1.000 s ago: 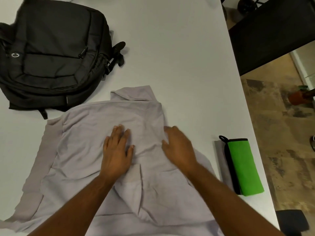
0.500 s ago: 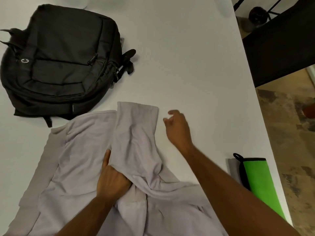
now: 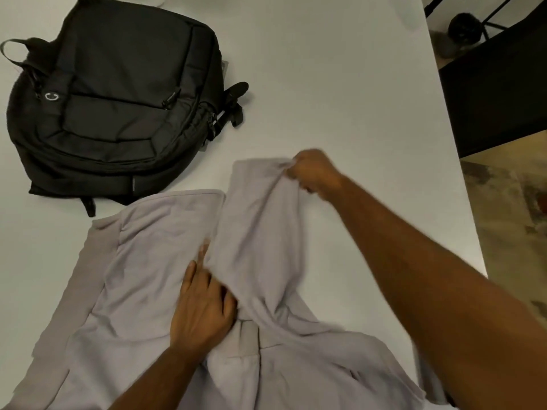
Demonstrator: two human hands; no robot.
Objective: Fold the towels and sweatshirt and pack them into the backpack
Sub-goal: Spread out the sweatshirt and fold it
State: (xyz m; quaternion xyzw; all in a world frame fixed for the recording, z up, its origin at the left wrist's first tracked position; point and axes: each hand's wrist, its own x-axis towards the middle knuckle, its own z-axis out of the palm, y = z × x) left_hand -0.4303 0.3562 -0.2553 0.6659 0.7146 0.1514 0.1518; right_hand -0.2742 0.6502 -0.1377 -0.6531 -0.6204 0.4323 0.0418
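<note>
Even, fairly bright indoor light falls from above across the pale table [image 3: 325,84], with no harsh glare. Shadows are soft: a faint one hugs the edge of the black backpack [image 3: 118,93], whose dark fabric swallows most detail, and gentle ones sit in the creases of the grey sweatshirt [image 3: 142,276]. The right hand [image 3: 313,173] is smeared with motion blur; the left hand [image 3: 204,306] is sharper. The wide-angle lens bends the table's far edge and enlarges the near forearm. The floor at the right edge is soft and slightly hazy.
</note>
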